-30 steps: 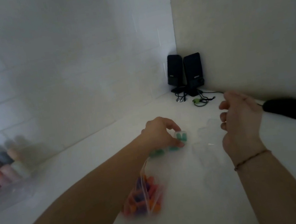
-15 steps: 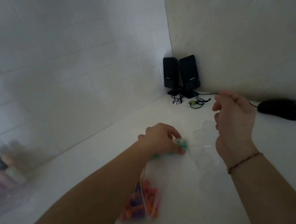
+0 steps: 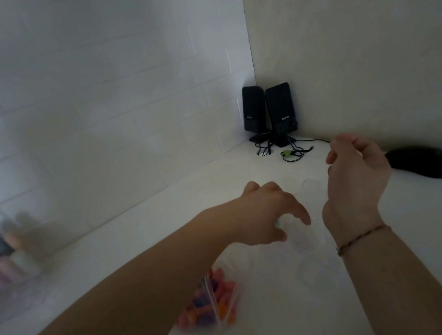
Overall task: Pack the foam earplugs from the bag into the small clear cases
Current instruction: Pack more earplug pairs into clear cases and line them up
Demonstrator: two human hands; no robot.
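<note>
Half a second ago the left hand pinched a green earplug at its fingertips just left of centre; now its fingers are spread and reach down and right toward a faint clear case on the white surface. Only a pale green trace shows under the palm, so whether it holds that plug I cannot tell. The right hand has stayed raised at centre right, fingers loosely curled, nothing visible in them. Likely one plug is going into a case, with most still to pack. The bag, thin crinkly clear plastic at lower centre, holds soft stubby orange, pink and purple earplugs. The cases are glossy, nearly invisible hard plastic; another faint one lies between the hands.
</note>
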